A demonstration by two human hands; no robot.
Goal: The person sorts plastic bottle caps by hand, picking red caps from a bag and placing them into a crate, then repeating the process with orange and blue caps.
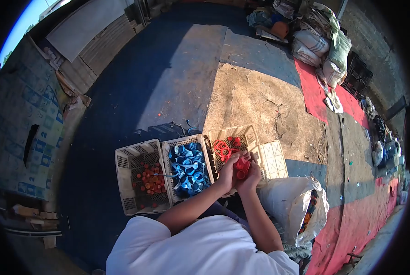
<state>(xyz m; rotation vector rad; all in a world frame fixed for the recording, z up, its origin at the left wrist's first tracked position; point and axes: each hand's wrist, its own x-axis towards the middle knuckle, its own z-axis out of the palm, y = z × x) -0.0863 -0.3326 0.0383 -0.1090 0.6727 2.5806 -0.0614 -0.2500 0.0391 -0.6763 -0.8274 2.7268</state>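
Observation:
My left hand (227, 170) and my right hand (251, 174) are pressed together over the right crate (251, 137), both gripping a red plastic cap (241, 167). That cream crate holds red rings and caps (223, 149). Beside it, the middle crate (168, 147) is filled with blue rings (189, 167). The left crate (122, 160) holds small red and orange caps (150, 179). My forearms reach out from a white shirt at the bottom of the view.
A white sack (285, 201) with mixed caps stands open right of my arm. A flat crate lid (273, 158) lies beside the right crate. Full sacks (322, 48) and a red mat (312, 89) lie far right. A wall (26, 123) runs along the left.

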